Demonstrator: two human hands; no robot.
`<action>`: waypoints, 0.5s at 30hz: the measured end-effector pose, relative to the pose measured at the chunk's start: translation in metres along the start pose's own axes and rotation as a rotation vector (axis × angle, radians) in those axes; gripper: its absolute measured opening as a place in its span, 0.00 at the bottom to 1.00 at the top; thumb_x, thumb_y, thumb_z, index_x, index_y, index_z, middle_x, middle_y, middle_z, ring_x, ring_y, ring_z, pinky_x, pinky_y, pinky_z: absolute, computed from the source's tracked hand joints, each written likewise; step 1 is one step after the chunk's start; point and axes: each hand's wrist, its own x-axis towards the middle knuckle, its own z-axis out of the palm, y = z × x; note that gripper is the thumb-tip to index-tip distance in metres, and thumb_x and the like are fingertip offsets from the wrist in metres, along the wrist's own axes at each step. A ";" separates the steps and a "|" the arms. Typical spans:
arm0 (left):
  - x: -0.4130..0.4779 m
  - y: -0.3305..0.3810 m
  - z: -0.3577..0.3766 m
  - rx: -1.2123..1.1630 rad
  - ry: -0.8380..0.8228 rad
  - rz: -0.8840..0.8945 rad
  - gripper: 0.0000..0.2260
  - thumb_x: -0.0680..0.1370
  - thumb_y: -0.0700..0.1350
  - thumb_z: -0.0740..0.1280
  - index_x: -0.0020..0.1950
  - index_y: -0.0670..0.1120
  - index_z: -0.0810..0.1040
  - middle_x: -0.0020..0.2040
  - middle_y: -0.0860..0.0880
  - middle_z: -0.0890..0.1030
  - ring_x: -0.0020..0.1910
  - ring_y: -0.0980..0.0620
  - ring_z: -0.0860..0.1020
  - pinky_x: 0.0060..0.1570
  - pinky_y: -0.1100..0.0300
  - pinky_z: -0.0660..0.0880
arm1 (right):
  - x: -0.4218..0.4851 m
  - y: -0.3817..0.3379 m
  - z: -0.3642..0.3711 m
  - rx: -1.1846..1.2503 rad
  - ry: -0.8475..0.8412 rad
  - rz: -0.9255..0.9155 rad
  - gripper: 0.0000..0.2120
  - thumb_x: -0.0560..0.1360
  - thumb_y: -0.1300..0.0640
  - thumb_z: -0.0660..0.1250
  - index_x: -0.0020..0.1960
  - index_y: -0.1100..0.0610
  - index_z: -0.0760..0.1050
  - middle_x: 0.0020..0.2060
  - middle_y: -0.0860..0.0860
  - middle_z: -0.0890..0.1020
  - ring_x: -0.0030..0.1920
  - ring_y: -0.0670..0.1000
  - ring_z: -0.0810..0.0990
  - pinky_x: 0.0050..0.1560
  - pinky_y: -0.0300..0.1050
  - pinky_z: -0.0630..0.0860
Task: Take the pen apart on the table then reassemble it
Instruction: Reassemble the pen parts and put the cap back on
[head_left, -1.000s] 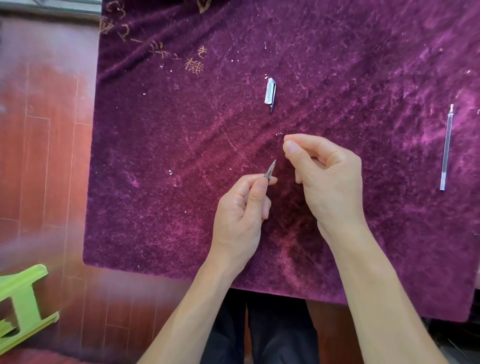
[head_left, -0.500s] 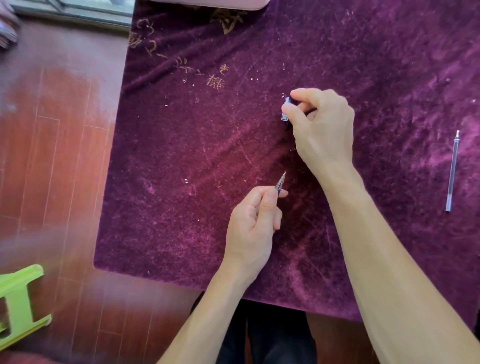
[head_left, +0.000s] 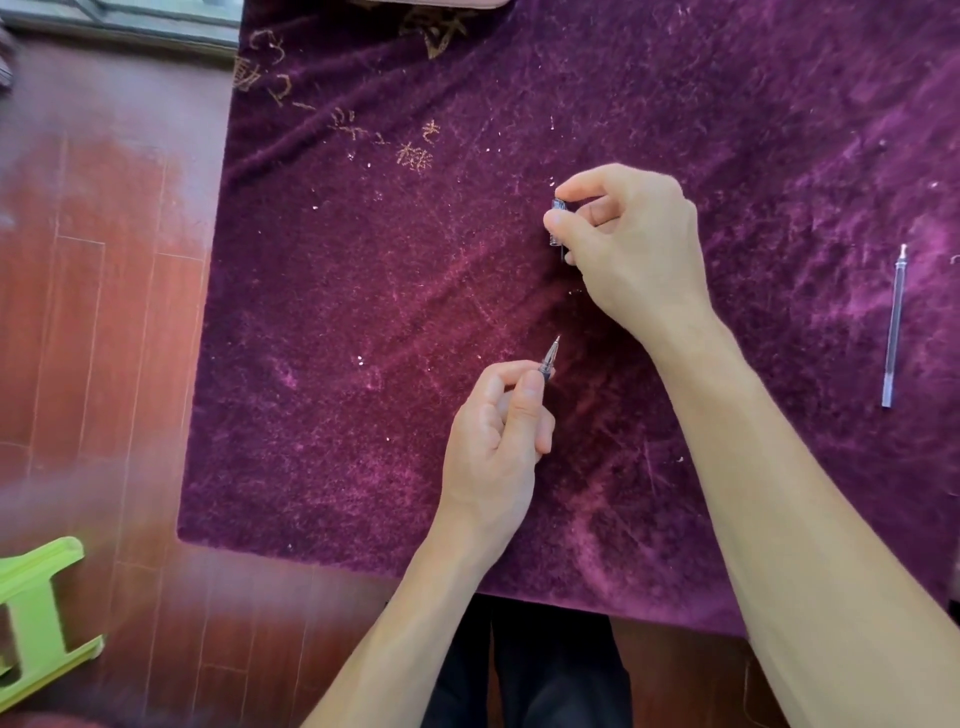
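Right hand: the right hand (head_left: 634, 244) hovers over the middle of the purple cloth (head_left: 363, 312), thumb and forefinger pinched shut on the pen cap (head_left: 557, 221).
Left hand: the left hand (head_left: 498, 441), nearer the person, is closed around the pen body (head_left: 548, 357); only the tapered tip end sticks out past the thumb.
Head view, layout: the refill (head_left: 893, 327) lies alone on the cloth, well apart to the right of both hands.
Progress: cap, body and refill are all separate, so the taking-apart looks done. Reassembly seems barely begun, since the refill is not yet back inside the body and the cap is not on.
Pen body axis: tip points away from the person and slightly right; long axis runs along that slant.
Cap axis: roughly upright in the picture; which end is open cannot be told.
Refill axis: nearly straight away from the person, tip at the far end.
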 end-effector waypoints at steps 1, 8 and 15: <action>0.000 0.000 0.000 -0.006 -0.003 -0.006 0.11 0.85 0.54 0.60 0.55 0.52 0.79 0.30 0.55 0.74 0.27 0.60 0.66 0.27 0.66 0.64 | -0.003 0.003 -0.005 0.040 -0.006 0.012 0.09 0.79 0.53 0.74 0.59 0.49 0.85 0.35 0.43 0.86 0.37 0.41 0.87 0.44 0.37 0.83; 0.000 0.004 -0.003 -0.028 -0.014 -0.026 0.13 0.82 0.50 0.62 0.47 0.46 0.83 0.36 0.32 0.77 0.26 0.44 0.62 0.27 0.49 0.60 | -0.063 0.030 -0.028 0.469 0.028 0.174 0.07 0.81 0.53 0.74 0.58 0.49 0.85 0.42 0.45 0.90 0.39 0.41 0.87 0.38 0.33 0.79; 0.001 0.001 -0.010 0.067 -0.132 -0.026 0.11 0.86 0.50 0.62 0.57 0.52 0.84 0.33 0.50 0.82 0.24 0.56 0.71 0.24 0.61 0.68 | -0.099 0.044 -0.014 0.622 0.069 0.266 0.06 0.81 0.54 0.75 0.58 0.50 0.84 0.44 0.46 0.91 0.42 0.44 0.89 0.41 0.34 0.81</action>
